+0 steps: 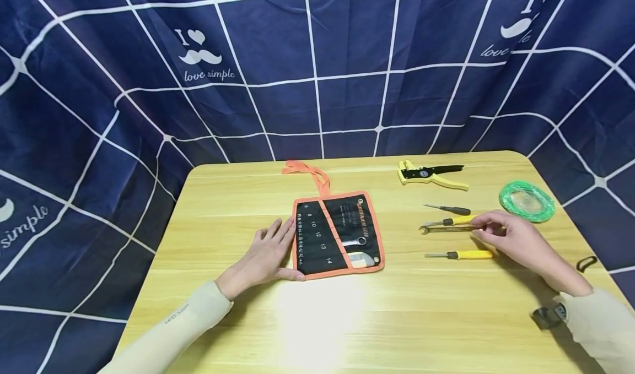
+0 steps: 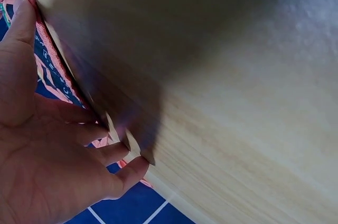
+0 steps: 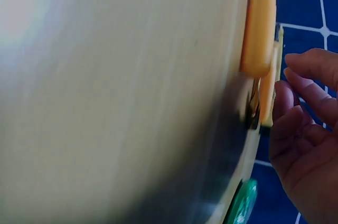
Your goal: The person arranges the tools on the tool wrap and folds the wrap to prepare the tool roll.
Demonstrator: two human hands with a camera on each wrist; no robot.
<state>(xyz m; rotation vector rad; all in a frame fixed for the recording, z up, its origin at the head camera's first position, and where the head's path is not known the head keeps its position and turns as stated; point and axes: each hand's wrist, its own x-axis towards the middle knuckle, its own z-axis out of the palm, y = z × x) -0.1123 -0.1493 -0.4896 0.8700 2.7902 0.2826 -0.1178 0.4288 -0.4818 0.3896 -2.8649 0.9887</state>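
Basically, wide bench (image 1: 223,198) first: black pouch sits around mid-bench, off the back edge, loose tools grouped over toward the right edge. Step in hand looks like going for a tool with one hand while steadying the pouch with the other. Hands are well apart: left hand (image 1: 268,255) lies with fingers extended along the pouch's left side, thumb on its near-left corner; right hand (image 1: 506,239) is curved at the end of the wrench, can't tell if it's pinching it. Next move probably calls for a sure thumb-and-finger grip on the wrench, without dragging the yellow handle just beside it. Black pouch (image 1: 333,242): flat, orange trim, white size numbers, slanted pocket edge, orange ties trailing toward the back edge; a ring-ended tool (image 1: 353,243) and a pale tool (image 1: 361,260) poke out of the pocket. Yellow-black wire stripper (image 1: 424,174) near the back edge, green coil (image 1: 543,207) by the right edge toward the back-right corner. Two yellow-handled screwdrivers (image 1: 473,255), either side of the wrench, shafts pointing to the left edge. Smaller dark screwdriver (image 1: 455,211) behind them. Wrench (image 1: 446,229): slim, metallic, forked end toward the left edge.
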